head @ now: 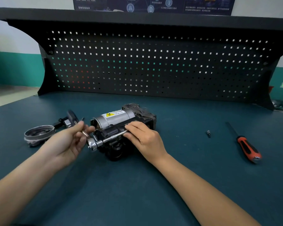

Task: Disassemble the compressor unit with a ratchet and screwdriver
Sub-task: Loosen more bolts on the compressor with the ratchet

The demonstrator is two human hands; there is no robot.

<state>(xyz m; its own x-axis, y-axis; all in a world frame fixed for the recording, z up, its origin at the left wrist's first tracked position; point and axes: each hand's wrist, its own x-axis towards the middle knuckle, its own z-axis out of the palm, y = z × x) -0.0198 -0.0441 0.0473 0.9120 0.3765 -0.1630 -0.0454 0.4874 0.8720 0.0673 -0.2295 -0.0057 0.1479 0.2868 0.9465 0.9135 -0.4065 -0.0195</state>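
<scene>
The compressor unit (119, 119) lies on its side in the middle of the bench: a grey cylinder with a yellow warning label on a black body. A chrome ratchet (104, 140) runs along its near side, head toward the left. My right hand (141, 134) grips the ratchet's handle against the unit. At the unit's left end, my left hand (72, 139) pinches a thin, long copper-coloured bolt (85, 133) between its fingertips, just above the ratchet head. A red-and-black screwdriver (245, 144) lies far to the right.
A round metal end cover (39, 132) and a black removed part with a connector (70, 119) lie at the left. A small bit (208, 133) rests between the unit and the screwdriver. A black pegboard (153, 62) closes off the back of the green bench mat (137, 185).
</scene>
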